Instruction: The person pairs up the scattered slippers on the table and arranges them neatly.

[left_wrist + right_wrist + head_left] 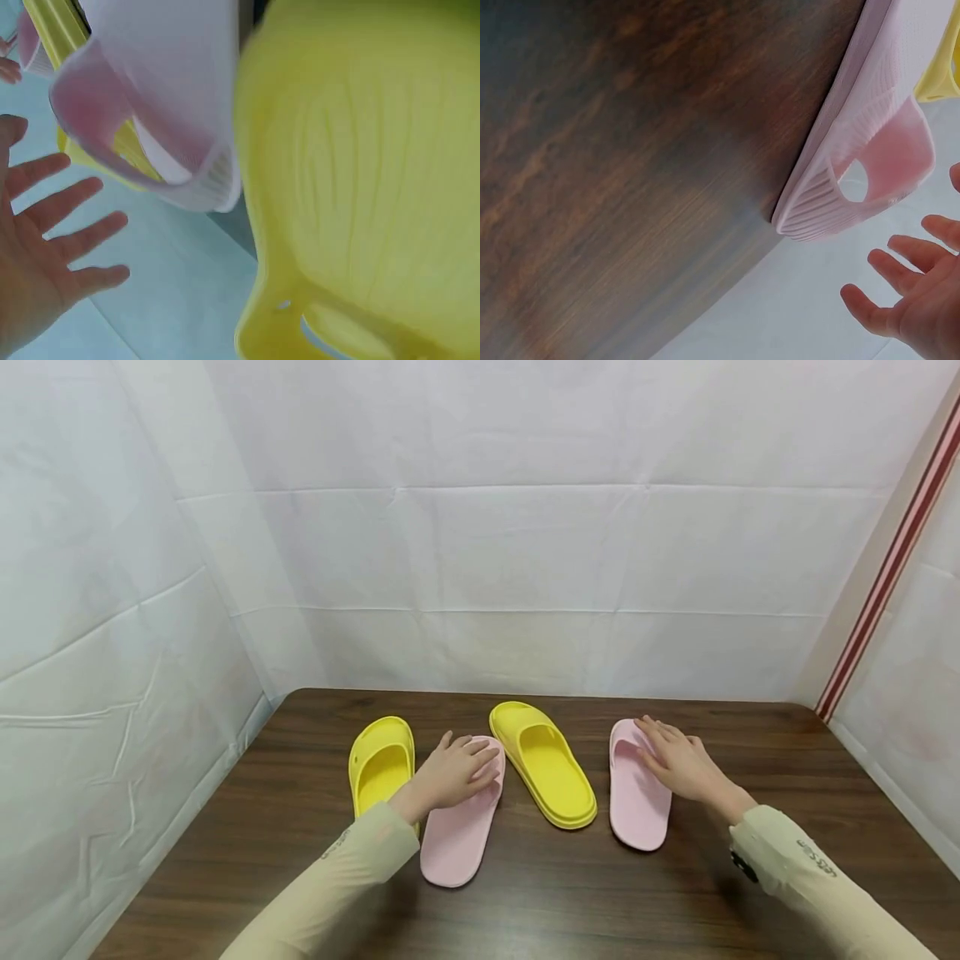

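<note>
Two pink slippers and two yellow slippers lie on a dark wooden table, toes toward the back. My left hand (450,774) hovers over the strap of the left pink slipper (459,843), fingers spread. In the left wrist view that hand (52,247) is apart from the pink slipper (172,82). My right hand (682,762) is above the right pink slipper (641,810), its fingers extended; the right wrist view shows a gap between the fingers and the pink slipper (862,165). Both hands hold nothing.
The left yellow slipper (382,768) lies beside my left forearm, its heel partly hidden. Another yellow slipper (551,768) lies slanted between the pink ones. White cloth (517,552) hangs behind the table (555,893) and at both sides.
</note>
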Tool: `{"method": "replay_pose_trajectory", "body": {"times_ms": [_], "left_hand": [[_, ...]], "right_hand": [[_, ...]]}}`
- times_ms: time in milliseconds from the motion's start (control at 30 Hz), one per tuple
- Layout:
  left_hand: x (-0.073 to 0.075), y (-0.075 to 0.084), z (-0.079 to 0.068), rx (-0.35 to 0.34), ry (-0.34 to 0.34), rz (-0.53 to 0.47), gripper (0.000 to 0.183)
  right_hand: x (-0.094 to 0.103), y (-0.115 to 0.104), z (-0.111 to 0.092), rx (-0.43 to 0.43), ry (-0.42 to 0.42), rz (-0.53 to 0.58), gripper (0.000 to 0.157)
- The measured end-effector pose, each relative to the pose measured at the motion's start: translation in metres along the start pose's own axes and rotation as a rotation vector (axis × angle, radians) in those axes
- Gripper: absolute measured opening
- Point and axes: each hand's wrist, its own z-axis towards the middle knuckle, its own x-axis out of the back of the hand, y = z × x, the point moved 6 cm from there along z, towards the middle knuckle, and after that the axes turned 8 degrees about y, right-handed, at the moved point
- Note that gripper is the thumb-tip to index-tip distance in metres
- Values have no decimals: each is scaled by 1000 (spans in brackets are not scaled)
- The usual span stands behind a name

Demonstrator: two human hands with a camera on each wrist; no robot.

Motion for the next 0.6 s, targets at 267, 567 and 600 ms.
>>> {"method": "replay_pose_trajectory", "body": {"times_ms": [267, 567, 600], "left_hand": [[-4, -7, 7, -50, -73, 50, 44], [-13, -11, 9, -82, -96, 44, 48], [-14, -11, 9, -85, -95, 44, 48]], "right_hand": [[-3, 6, 2, -38, -68, -4, 49], [-10, 15, 7, -45, -102, -14, 50], [-11, 16, 7, -46, -105, -14, 51]]}}
